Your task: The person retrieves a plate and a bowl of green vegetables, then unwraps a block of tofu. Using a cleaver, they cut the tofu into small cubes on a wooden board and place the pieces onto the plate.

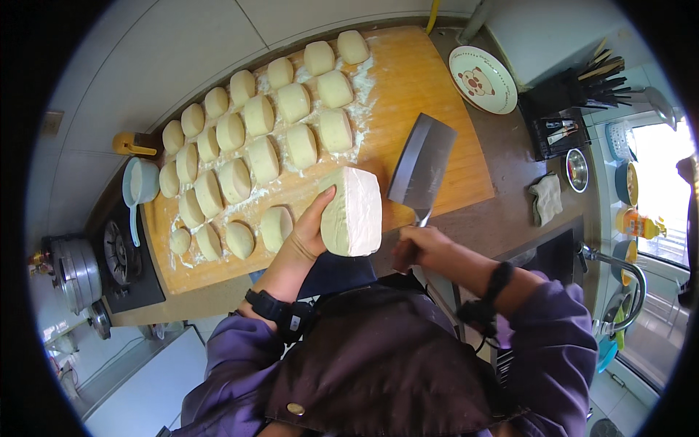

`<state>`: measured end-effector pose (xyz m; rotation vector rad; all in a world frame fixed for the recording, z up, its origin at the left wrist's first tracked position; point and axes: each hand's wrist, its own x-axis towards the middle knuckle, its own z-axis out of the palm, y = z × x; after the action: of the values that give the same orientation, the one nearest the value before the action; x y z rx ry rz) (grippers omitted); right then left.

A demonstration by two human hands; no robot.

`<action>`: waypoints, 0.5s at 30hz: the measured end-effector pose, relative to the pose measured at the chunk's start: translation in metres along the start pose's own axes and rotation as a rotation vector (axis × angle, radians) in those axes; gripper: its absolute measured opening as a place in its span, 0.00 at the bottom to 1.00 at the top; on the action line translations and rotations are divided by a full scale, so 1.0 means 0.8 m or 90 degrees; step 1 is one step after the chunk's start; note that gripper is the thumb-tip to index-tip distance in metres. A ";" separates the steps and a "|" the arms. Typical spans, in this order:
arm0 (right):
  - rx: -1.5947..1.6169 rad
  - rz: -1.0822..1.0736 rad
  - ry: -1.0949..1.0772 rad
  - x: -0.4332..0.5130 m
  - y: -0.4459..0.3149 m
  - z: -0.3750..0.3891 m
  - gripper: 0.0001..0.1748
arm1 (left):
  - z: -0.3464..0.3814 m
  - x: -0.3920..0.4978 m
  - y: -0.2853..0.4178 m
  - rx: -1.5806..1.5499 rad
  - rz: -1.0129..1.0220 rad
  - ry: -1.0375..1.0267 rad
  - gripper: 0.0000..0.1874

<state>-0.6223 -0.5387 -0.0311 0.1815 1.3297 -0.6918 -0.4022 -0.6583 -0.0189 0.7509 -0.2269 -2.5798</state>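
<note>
My left hand (310, 228) holds up a large pale block (352, 210), apparently a dough piece, with a rounded greenish side and a flatter, whiter face. The thumb lies along its left side; my other fingers are hidden. In my right hand (426, 246) is the handle of a cleaver (423, 161). Its broad metal blade points away from me over the wooden board (431, 76), to the right of the block, apart from it. Several rows of cut dough pieces (261, 159) lie on the board's floured left and middle part.
A light-blue dipper (140, 177) with white powder stands at the board's left, near a gas stove (121, 251). Behind the right edge lies a plate (483, 79). A black utensil rack (554, 123), a folded cloth (545, 199), a metal bowl (577, 170) and a sink (551, 257) are at right.
</note>
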 end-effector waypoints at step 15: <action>-0.449 -0.504 0.241 -0.108 -0.039 -0.119 0.29 | 0.152 0.171 -0.070 0.488 0.181 0.382 0.48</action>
<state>-0.7245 -0.4849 0.0326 -0.8627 1.9496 -0.8086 -0.5922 -0.6666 0.0032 1.5706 -1.0585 -1.8510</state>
